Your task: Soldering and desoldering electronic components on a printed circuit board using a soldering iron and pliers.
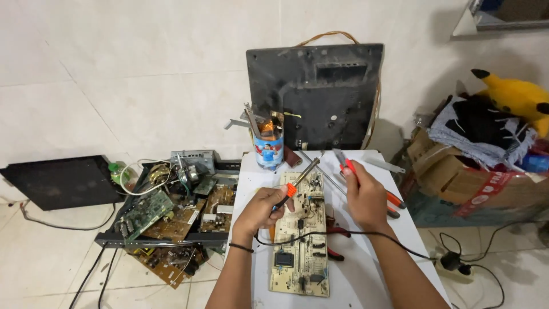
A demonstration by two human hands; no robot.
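Soldering iron poised over a circuit board on the white desk

Left hand fingers grip the soldering iron, its axis slanting up-right over the board lying lengthwise between both hands; right hand fingers clench red-handled pliers, equally near

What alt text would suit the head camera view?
A person's left hand holds a soldering iron over a long circuit board on a white table, while the right hand holds red-handled pliers. More boards lie on the floor.
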